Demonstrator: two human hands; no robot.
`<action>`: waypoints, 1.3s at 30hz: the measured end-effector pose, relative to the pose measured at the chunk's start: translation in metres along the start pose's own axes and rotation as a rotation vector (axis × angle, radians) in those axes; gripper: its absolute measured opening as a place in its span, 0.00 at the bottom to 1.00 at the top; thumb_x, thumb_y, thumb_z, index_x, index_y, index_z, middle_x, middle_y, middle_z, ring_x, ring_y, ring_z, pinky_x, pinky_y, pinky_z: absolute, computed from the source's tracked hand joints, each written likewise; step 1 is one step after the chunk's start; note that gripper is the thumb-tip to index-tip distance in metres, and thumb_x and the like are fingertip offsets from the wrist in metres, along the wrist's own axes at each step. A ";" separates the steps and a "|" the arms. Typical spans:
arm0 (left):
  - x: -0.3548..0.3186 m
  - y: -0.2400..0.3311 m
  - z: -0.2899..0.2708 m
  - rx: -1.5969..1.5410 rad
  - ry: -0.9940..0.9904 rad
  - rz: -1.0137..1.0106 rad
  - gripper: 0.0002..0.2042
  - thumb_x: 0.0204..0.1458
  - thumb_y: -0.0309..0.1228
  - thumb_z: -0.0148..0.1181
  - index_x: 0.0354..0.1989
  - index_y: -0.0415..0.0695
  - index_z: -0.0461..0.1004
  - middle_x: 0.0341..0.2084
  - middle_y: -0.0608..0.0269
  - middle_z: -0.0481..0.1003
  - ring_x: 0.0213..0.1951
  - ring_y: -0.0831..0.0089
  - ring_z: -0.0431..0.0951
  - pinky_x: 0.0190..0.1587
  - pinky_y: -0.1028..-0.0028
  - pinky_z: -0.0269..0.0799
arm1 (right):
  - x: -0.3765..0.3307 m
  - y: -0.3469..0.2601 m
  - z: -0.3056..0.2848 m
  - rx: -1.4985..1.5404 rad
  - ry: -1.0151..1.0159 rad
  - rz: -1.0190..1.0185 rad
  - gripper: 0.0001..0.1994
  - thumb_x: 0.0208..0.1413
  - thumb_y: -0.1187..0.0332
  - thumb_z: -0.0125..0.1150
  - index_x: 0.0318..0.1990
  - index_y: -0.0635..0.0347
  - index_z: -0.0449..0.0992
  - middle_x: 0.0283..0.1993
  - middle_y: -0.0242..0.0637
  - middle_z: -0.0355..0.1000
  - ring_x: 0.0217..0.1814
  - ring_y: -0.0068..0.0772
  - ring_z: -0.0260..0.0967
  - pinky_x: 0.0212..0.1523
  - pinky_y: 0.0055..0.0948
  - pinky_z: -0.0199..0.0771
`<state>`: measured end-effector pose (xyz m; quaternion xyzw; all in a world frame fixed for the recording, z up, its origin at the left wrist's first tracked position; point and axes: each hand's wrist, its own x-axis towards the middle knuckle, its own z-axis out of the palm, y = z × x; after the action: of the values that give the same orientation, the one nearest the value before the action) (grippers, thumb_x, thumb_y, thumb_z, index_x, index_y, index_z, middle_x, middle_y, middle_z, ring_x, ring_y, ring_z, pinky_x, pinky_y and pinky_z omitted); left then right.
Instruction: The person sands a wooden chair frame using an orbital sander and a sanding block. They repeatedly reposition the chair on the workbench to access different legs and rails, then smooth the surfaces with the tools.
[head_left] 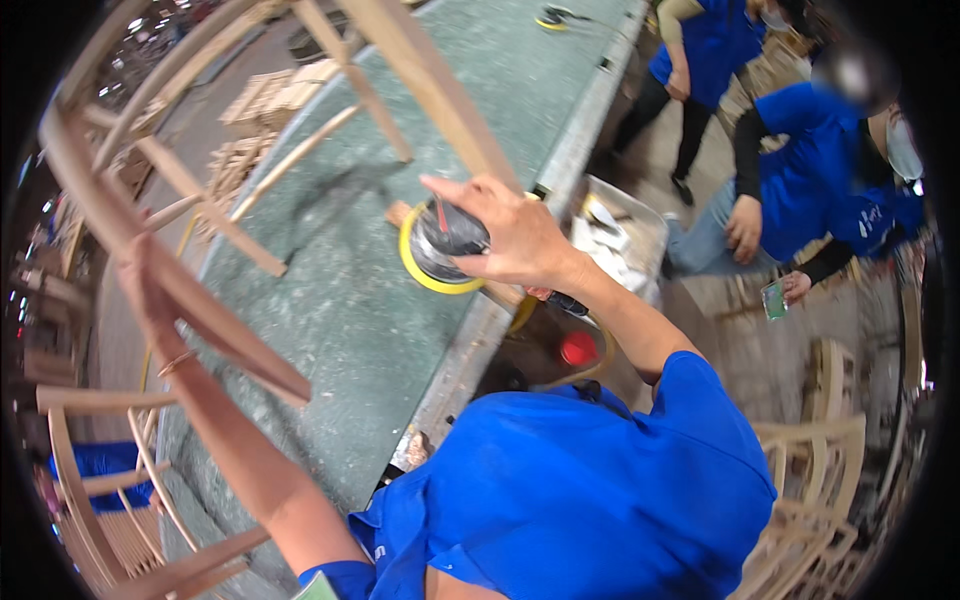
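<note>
Right hand (530, 235) held yellow-rimmed sander (447, 240) over green table (350, 330), fingers spread around its black top. Left hand (148, 285) touched wooden chair frame (428, 85) above table's left side; those fingers blurred, couldn't tell if pinching. Second sander (550, 22) lay at table's far end.

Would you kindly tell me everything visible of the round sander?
The round sander has a dark, plastic-looking top, dusty in places, with a red mark and a bright yellow rim. The right hand grips it, thumb and fingers around the top. It sits over the green tabletop, wood showing on either side beneath it; whether its underside touches that, or it is running, cannot be told.
</note>
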<state>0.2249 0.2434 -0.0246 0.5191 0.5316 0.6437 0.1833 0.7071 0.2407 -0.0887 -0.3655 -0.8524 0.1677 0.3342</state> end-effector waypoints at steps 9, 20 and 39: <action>0.006 0.013 0.053 0.284 0.032 0.028 0.24 0.49 0.44 0.55 0.52 0.42 0.74 0.50 0.63 0.71 0.50 0.75 0.66 0.55 0.76 0.59 | -0.136 0.131 0.022 -0.197 -0.304 0.494 0.38 0.36 0.62 0.68 0.61 0.34 0.62 0.49 0.43 0.64 0.43 0.50 0.70 0.42 0.41 0.73; 0.006 0.019 0.056 0.256 0.045 -0.011 0.24 0.48 0.42 0.55 0.51 0.41 0.73 0.50 0.65 0.72 0.50 0.78 0.67 0.55 0.77 0.59 | -0.098 0.269 0.025 -0.445 0.126 0.750 0.36 0.38 0.61 0.66 0.61 0.37 0.63 0.49 0.52 0.63 0.43 0.58 0.72 0.41 0.47 0.74; -0.008 0.027 0.070 0.286 0.094 0.004 0.22 0.49 0.43 0.55 0.49 0.43 0.74 0.49 0.68 0.73 0.41 0.81 0.67 0.49 0.79 0.62 | -0.021 0.297 0.088 -0.159 0.353 0.476 0.36 0.39 0.61 0.68 0.61 0.42 0.61 0.51 0.40 0.65 0.49 0.46 0.70 0.45 0.41 0.74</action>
<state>0.2969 0.2614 -0.0126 0.5103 0.6247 0.5855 0.0811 0.8087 0.4228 -0.3194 -0.6036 -0.6818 0.1082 0.3989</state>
